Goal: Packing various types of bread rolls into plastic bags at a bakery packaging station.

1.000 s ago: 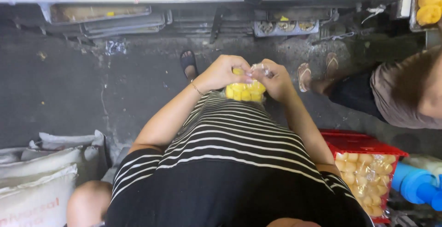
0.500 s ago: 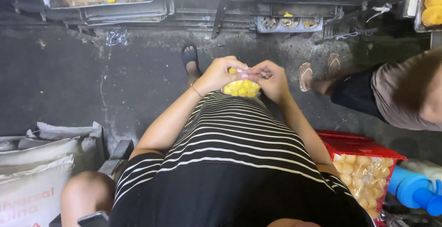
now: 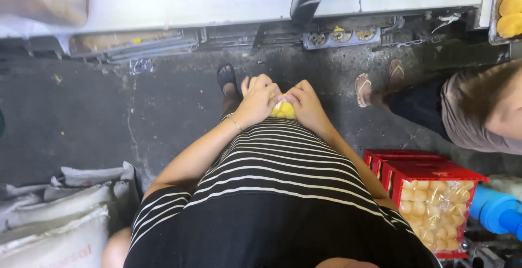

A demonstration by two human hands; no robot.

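I hold a small clear bag of yellow pieces in front of my striped top, just above my lap. My left hand grips its left side and top with fingers curled over it. My right hand closes on its right side, thumb near the bag's neck. Both hands touch each other over the bag, so most of it is hidden and only a yellow patch shows between them.
A red crate with a filled bag of yellow pieces stands at my right. Another person in sandals crouches at right. Stacked white sacks lie at lower left. A metal counter runs along the top, above dark concrete floor.
My hands have drawn closer together and folded more tightly over the bag, hiding more of its yellow contents. The view has shifted slightly.
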